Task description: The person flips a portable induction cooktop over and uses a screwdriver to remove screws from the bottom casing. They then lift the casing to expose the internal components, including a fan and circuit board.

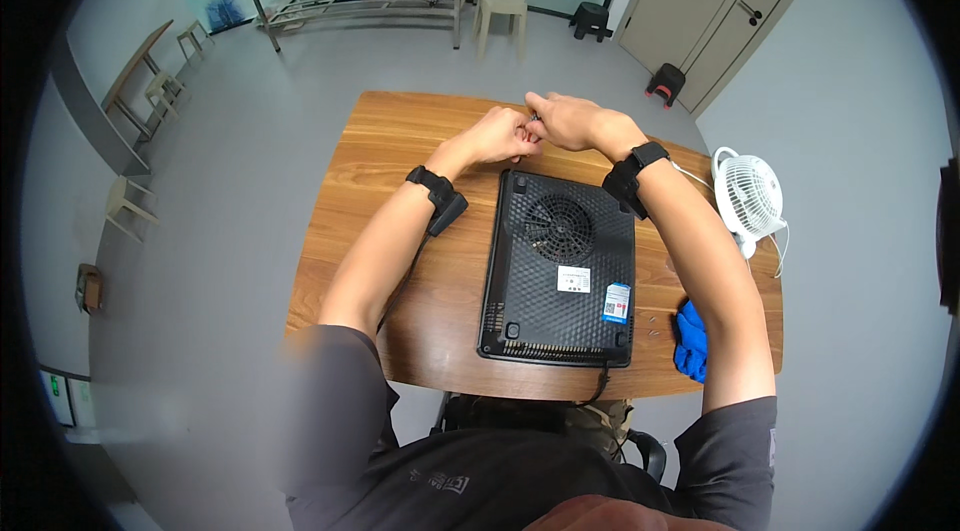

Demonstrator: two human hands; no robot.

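Note:
An induction cooker point(560, 316) lies upside down on the wooden table, its black underside with a round fan grille point(559, 228) facing up. Beyond its far edge my left hand point(503, 136) and my right hand point(572, 121) meet, fingers closed and pressed together. Between the fingertips a small dark thing shows in part; its kind is too small and hidden to make out. Neither hand touches the cooker. A few tiny screw-like pieces point(654, 322) lie beside the cooker's near right side.
A blue cloth point(690, 343) lies at the table's point(345, 251) right, by my right forearm. A white fan point(748, 193) stands at the right edge with its cord. The cooker's black cable point(603, 386) hangs over the near edge. Stools point(500, 9) and a metal rack point(360, 1) stand farther off.

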